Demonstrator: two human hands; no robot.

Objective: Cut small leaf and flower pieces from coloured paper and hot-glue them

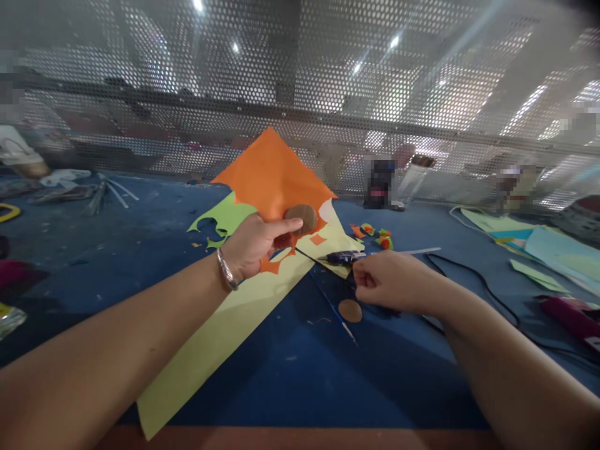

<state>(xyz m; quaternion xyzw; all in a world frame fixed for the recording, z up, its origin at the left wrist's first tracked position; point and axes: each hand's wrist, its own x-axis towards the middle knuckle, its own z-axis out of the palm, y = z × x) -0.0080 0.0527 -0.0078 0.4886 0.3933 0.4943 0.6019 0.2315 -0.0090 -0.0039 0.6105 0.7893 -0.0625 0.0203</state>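
My left hand (pixel 267 240), with a silver bracelet at the wrist, pinches a brown disc (pixel 307 215) against a sheet of orange paper (pixel 269 165). The paper's near edge is cut into curves. My right hand (pixel 382 278) is closed around what look like dark scissors (pixel 312 257), their thin blades pointing left to the orange paper and their handles mostly hidden. Just beyond that hand lies a dark glue gun (pixel 344 257). A second brown disc (pixel 350 310) and a blue brush (pixel 335 309) are on the table below.
Pale yellow paper (pixel 197 369) and cut green paper (pixel 222 215) lie under the orange sheet. Small orange and green pieces (pixel 384 239) sit beyond my right hand. A black cable (pixel 492 300) crosses the blue table. Coloured sheets (pixel 557 250) lie right; a perforated metal screen (pixel 290 69) stands behind.
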